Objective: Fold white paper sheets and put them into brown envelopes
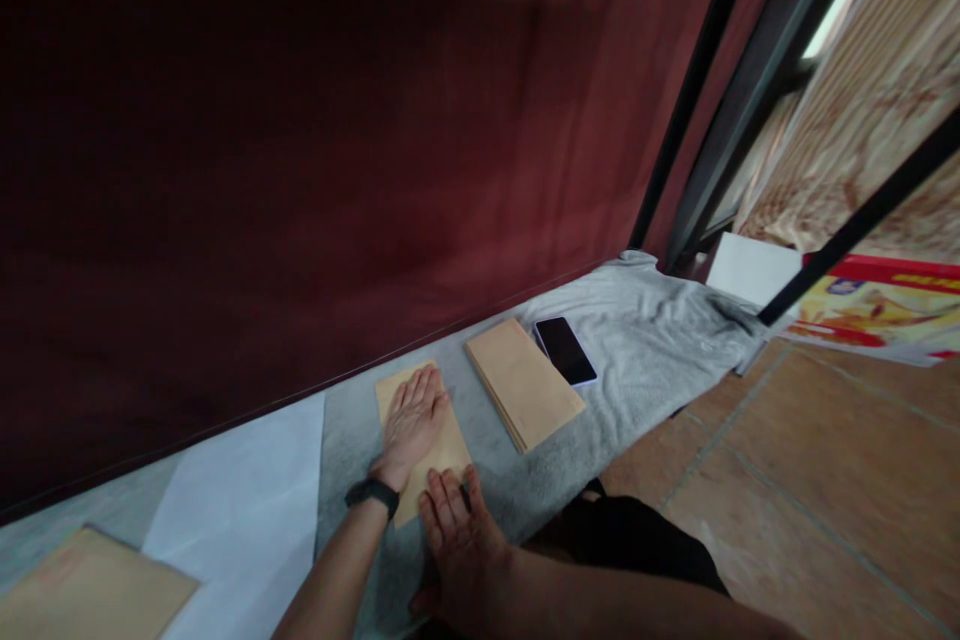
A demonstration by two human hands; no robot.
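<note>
My left hand (411,423) lies flat, fingers stretched out, on a brown envelope (454,448) that rests on a grey cloth (645,340). A black band is on that wrist. My right hand (461,530) presses down with its fingers extended on the envelope's near edge. Neither hand grips anything. To the right, a stack of similar brown envelopes (523,382) lies on the cloth, with a black phone (565,350) beside it.
A white sheet of paper (240,495) lies to the left, another brown envelope (90,590) at the lower left corner. A dark red wall rises behind the cloth. Tiled floor (825,480) to the right, with a white box (752,270) and colourful printed packaging (877,310).
</note>
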